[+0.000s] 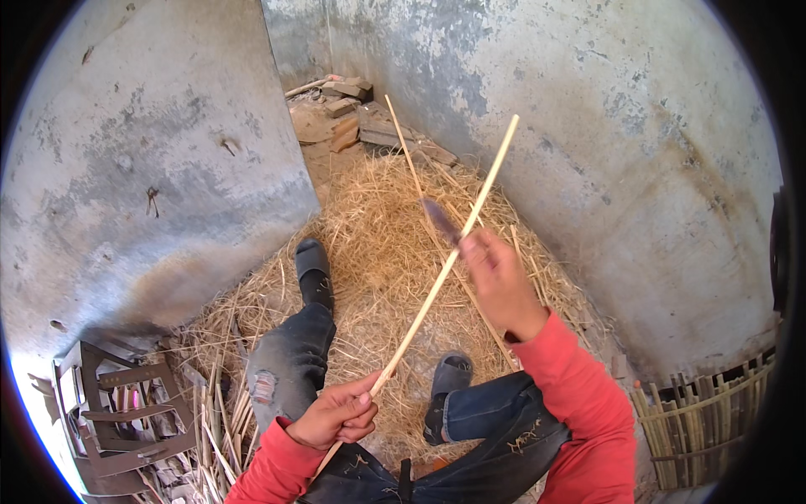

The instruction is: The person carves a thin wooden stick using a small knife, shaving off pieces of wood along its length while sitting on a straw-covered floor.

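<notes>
Along the left edge of the straw-covered floor [378,252] lay a metal frame [117,412] beneath a stained concrete wall [143,168]. The left hand [336,416] gripped a bamboo stick [445,265]; the right hand [499,281] clasped a blurred blade [441,220] against it. A bamboo basket [705,420] stood at the right.

Earthen floor [323,164] strewn with dry straw [378,252], bamboo strips [220,420] at left, broken bricks [348,118] piled in far corner.
</notes>
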### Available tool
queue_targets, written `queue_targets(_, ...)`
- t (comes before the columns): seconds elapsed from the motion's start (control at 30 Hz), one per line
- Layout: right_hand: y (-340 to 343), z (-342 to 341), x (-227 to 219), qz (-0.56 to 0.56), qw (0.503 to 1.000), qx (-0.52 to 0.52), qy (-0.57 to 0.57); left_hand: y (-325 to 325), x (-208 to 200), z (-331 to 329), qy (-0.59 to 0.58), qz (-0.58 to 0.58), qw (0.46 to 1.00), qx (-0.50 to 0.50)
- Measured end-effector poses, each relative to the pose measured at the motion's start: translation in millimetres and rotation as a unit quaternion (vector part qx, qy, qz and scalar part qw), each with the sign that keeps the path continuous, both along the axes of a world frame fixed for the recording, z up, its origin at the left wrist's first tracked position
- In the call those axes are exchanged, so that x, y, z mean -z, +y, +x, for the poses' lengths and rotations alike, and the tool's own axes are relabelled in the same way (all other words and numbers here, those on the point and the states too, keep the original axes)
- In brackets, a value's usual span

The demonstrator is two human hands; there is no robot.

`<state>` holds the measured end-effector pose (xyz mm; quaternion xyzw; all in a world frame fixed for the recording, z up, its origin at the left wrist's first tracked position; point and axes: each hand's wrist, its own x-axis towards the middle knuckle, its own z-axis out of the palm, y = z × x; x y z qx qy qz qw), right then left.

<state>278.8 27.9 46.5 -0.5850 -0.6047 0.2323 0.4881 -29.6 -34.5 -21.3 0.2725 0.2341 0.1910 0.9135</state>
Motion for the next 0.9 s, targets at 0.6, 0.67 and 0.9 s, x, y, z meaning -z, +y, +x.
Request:
queue_targets(0.6,18,19,2,0.048,0.984,0.041,-0.164,4,1,-2,-0.039,-0.023,0.999,-0.014)
queue_targets(0.67,10,9,8,0.032,0.987,0.009,-0.16,2,-3,2,-0.008,-0.013,0.999,-0.044)
queue_targets(0.9,-21,-45,21,-0.007,0.968,-0.134,-0.211,11,-6,6,-0.012,-0.016,0.998,-0.057)
